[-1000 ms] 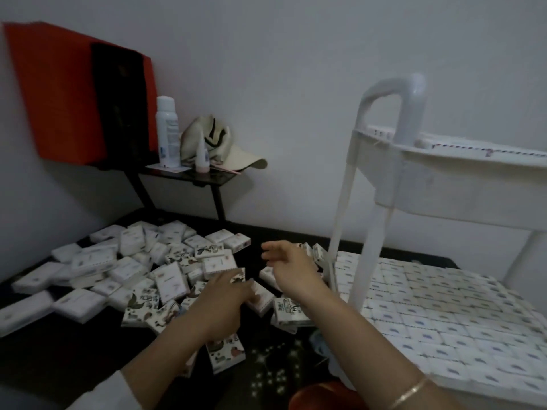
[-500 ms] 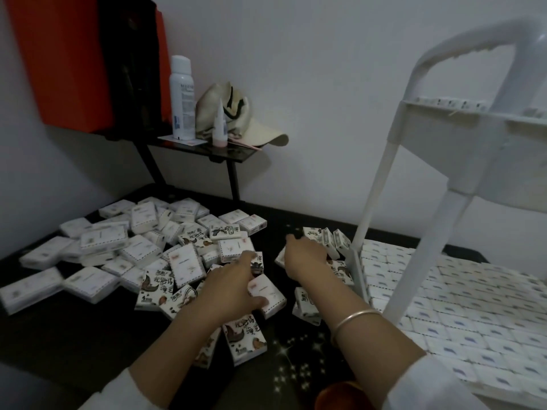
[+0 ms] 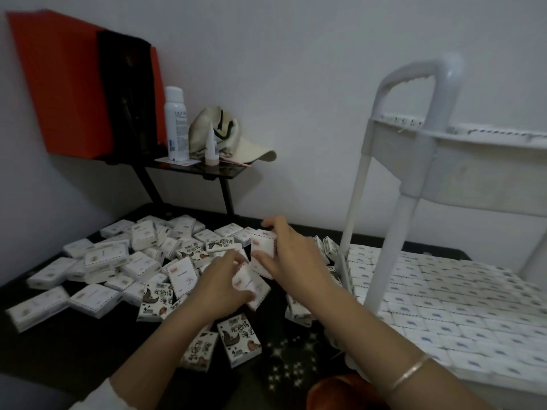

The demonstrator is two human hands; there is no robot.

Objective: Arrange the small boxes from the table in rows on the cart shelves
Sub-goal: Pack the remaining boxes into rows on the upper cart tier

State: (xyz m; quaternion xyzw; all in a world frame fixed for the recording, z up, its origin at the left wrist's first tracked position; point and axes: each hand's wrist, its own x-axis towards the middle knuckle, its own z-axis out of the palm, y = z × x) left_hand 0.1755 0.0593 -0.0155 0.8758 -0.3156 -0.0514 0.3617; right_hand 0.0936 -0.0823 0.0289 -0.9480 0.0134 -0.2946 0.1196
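The left grip (image 3: 222, 291) is curled round a small white box (image 3: 250, 284) and holds it tipped up just over the bench. The right grip (image 3: 296, 261) pinches another white box (image 3: 262, 245), with the thumb below and the fingers on top. The two held boxes are very close, but I cannot tell if they touch. A thin gold bangle (image 3: 411, 371) sits on the right wrist.

Under the grips and to their left lies a messy pile of small boxes (image 3: 118, 261). They are flat cardboard blocks, some plain white and some with dark drawings. They lie on a black bench (image 3: 59, 359), which has a bare dark strip along its near edge.

Just right of the right grip stands the cart's round white post (image 3: 387, 255). It is smooth plastic. The lower shelf (image 3: 342, 267) starts at the bench edge, and neat rows of boxes (image 3: 444, 291) lie flat on it, packed side by side. There is open air between these rows and the top shelf (image 3: 473, 179). A curved handle (image 3: 414, 72) rises above.

Far back stand a tall white spray can (image 3: 176, 122), a soft pale cap (image 3: 233, 140) and a big red box (image 3: 74, 84).
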